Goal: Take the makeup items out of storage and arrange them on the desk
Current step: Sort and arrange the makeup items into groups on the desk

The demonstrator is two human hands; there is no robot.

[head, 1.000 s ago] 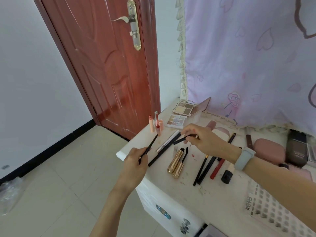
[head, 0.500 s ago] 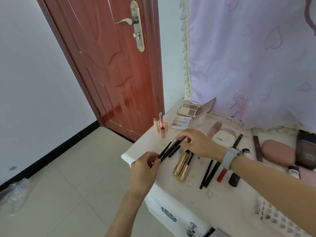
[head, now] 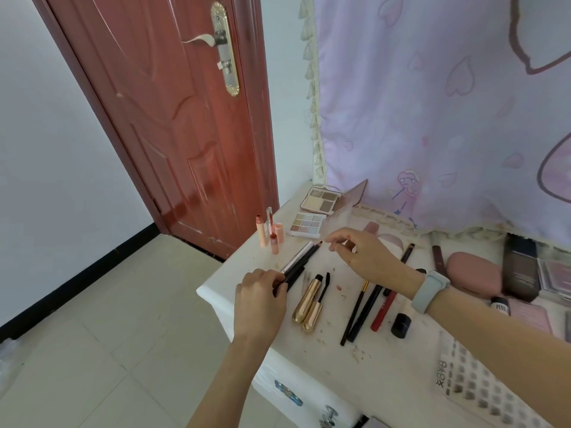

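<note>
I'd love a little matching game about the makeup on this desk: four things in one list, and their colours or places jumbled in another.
Things:
1. mascara tubes
2. pencil bundle
3. pouch
4. small jar

Descriptions:
A. black, near the desk's front, below the right wrist
B. gold, lying side by side
C. pink, at the right behind the forearm
D. held at its near end by the left hand

Pairs: 1-B, 2-D, 3-C, 4-A
</note>
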